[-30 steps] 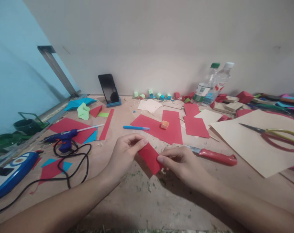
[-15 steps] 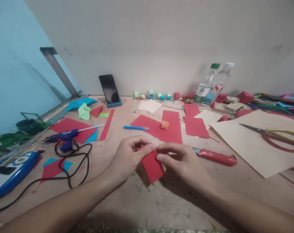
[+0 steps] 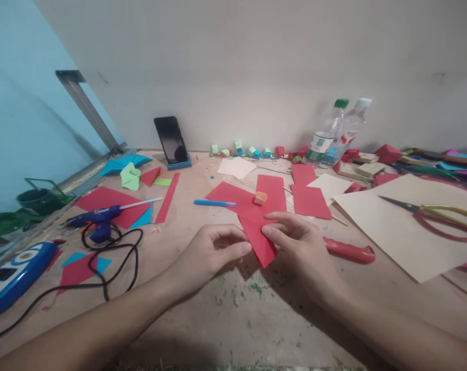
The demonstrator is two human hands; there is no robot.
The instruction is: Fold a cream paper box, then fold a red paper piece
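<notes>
Where the right hand (image 3: 308,247) grips: thumb and fingers closed on the right edge of the red paper piece (image 3: 256,232), lower centre of frame.
Left hand (image 3: 202,252): thumb and fingers curled near each other by the piece's left edge; can't tell if the tips touch it.
Red paper piece: raised, tilted, one corner down; upper end overlaps the red sheets (image 3: 272,190) in view, contact unclear.
Slip risk: if the right pinch is the only real hold, piece could swing or skew; cause, support at one edge.
Crease risk: uneven thumb pressure could kink the paper.
Orange cup (image 3: 260,198): just beyond the piece, centre; a forward nudge could tip it.
Red handle (image 3: 349,251): right of centre, by the right hand; rest hidden behind the hand. Pulling back carelessly could knock it.
Cord (image 3: 135,257): loops at centre left, near the left forearm; a snag could drag the glue gun (image 3: 102,219).
Scissors (image 3: 405,206): far right, on the beige sheet (image 3: 395,232), points toward centre; a wide right reach could meet the tips.
Count, near: hands 2, held piece 1, orange cup 1, blue pen (image 3: 213,203) 1, red handle 1.
Count, far: glue gun 1, scissors 1, bottles (image 3: 321,149) 2, phone (image 3: 171,139) 1.
</notes>
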